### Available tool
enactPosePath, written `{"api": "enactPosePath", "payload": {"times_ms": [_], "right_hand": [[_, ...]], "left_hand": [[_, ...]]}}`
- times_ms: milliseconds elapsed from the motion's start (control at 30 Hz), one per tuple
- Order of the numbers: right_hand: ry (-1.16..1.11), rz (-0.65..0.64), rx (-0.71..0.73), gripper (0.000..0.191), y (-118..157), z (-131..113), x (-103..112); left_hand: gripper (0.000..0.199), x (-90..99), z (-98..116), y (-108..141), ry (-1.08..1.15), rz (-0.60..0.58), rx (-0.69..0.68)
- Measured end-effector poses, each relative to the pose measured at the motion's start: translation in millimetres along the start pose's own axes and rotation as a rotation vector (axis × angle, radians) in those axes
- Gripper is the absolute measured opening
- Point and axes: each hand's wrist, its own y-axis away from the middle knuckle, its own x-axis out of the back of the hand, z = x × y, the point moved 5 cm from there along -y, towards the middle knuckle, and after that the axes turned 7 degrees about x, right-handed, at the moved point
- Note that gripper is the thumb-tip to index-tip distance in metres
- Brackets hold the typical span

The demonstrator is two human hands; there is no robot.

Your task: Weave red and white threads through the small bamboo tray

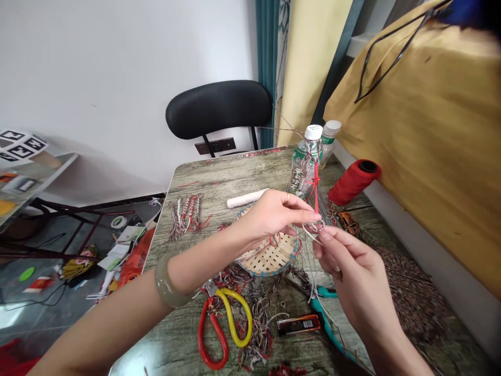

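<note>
A thin cord loop [313,226] is stretched between my two hands, in front of a clear bottle [299,169] with a white cap and green label. My left hand [279,211], reaching across from the left, pinches the cord's upper part beside a red strand [316,196] that runs up to the bottle. Close by on the right, my right hand [344,258] grips the cord with thumb and forefinger. Pale cord ends hang below the fingers. A woven basket [270,261] lies under my left hand, partly covered by it.
Scissors [225,329] with red and yellow handles lie on thread scraps near the front. Teal-handled pliers [329,326] are below my right hand. A red thread spool [354,183] stands right, a white roll [246,199] behind the basket, braided pieces [187,214] left.
</note>
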Motion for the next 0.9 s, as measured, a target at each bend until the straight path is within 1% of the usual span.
{"api": "enactPosePath", "payload": {"times_ms": [100, 200, 300, 400, 467, 533, 633, 733, 800, 833, 900], "right_hand": [[-0.092, 0.065, -0.003, 0.020, 0, -3, -1], [-0.055, 0.131, 0.002, 0.019, 1, -2, 1], [-0.037, 0.138, 0.036, 0.018, 0, -1, 2], [-0.015, 0.118, 0.058, 0.018, -1, -2, 0], [0.051, 0.112, 0.090, 0.018, 0, -4, -1], [0.169, 0.154, 0.178, 0.022, 3, -9, 0], [0.450, 0.252, 0.380, 0.031, 10, -20, 2], [0.748, 0.247, 0.595, 0.026, 14, -29, -2], [0.883, 0.237, 0.717, 0.020, 15, -34, -6], [0.926, 0.242, 0.755, 0.018, 16, -36, -7], [0.967, 0.263, 0.788, 0.017, 17, -39, -7]], "left_hand": [[0.014, -1.6, 0, 2, -0.036, -0.002, -0.032], [0.012, -2.1, 0, 3, 0.002, 0.013, -0.038], [0.011, -2.5, -3, 4, 0.114, 0.015, -0.005], [0.014, -4.6, -6, 6, 0.236, -0.030, 0.043], [0.012, -6.4, -10, 7, 0.301, -0.065, 0.073], [0.011, -8.3, -12, 8, 0.345, -0.087, 0.090], [0.013, -11.6, -16, 10, 0.407, -0.100, 0.093], [0.016, -14.9, -19, 10, 0.472, -0.084, 0.086], [0.016, -17.0, -20, 9, 0.506, -0.078, 0.074], [0.016, -17.9, -21, 8, 0.521, -0.078, 0.065], [0.013, -19.7, -22, 8, 0.552, -0.085, 0.048]]}}
